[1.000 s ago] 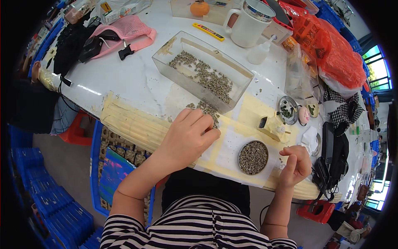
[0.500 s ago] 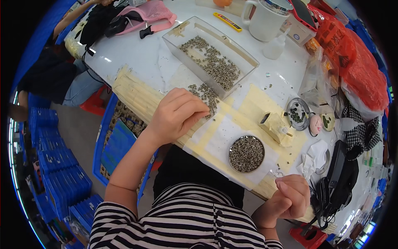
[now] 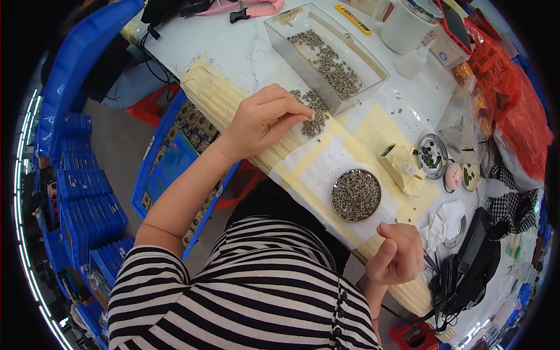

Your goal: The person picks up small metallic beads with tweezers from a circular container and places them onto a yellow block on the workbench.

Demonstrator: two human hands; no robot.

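My left hand is closed in a pinch, thumb and forefinger together at the edge of a loose pile of small metal parts. Anything between the fingertips is too small to make out. Behind the pile stands a clear plastic box with more of these parts scattered inside. My right hand is curled above the table's front edge, and whatever its fingers may hold is hidden. Between the hands, a round dish full of the same parts sits on white paper.
A tape-wrapped block and a round tin of dark bits lie right of the dish. Beyond are a white mug, a squeeze bottle and a red bag. A blue crate stands below the table's left edge.
The whole view has shifted, so the table sits higher and further right. A blue plastic piece shows larger at the upper left. Both hands keep nearly the same poses and places over the table.
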